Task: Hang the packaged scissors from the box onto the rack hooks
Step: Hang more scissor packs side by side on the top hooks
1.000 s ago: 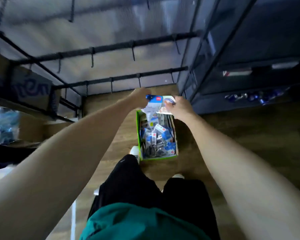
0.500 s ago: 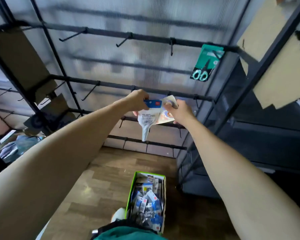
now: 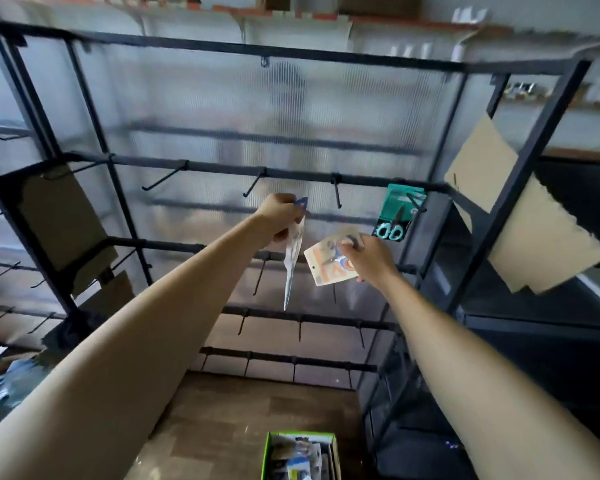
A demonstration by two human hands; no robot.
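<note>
Both arms raised in front of the rack (image 3: 326,58), a black frame with several horizontal bars carrying hooks, backed by a ribbed translucent panel.

Left hand (image 3: 281,216): fingers curled round the top of a white pack (image 3: 293,258), blue header at the fingers. The pack is seen nearly edge-on and hangs down to a narrow point. It sits just below the second bar from the top, between two bare hooks (image 3: 253,185) and (image 3: 336,192). Touching either hook: cannot tell.

Right hand (image 3: 364,258): fingers and thumb pinch one end of an orange pack (image 3: 329,265), scissors visible under the fingers. Card is tilted, its free end with a small hang hole pointing lower left. It is apart from the white pack, with a narrow gap between them.

Green pack (image 3: 399,213): already hung on the hook at the right end of the same bar, pale green handles at the bottom, just up and right of the right hand.

Box (image 3: 300,436): green-edged, on the wooden floor (image 3: 229,417) at the foot of the rack, near the lower frame edge, with more packs inside. Contents are blurred.

Cardboard pieces (image 3: 520,216) hang on the rack's right post, and another (image 3: 63,216) on the left side. More hooks on the lower bars are bare.
</note>
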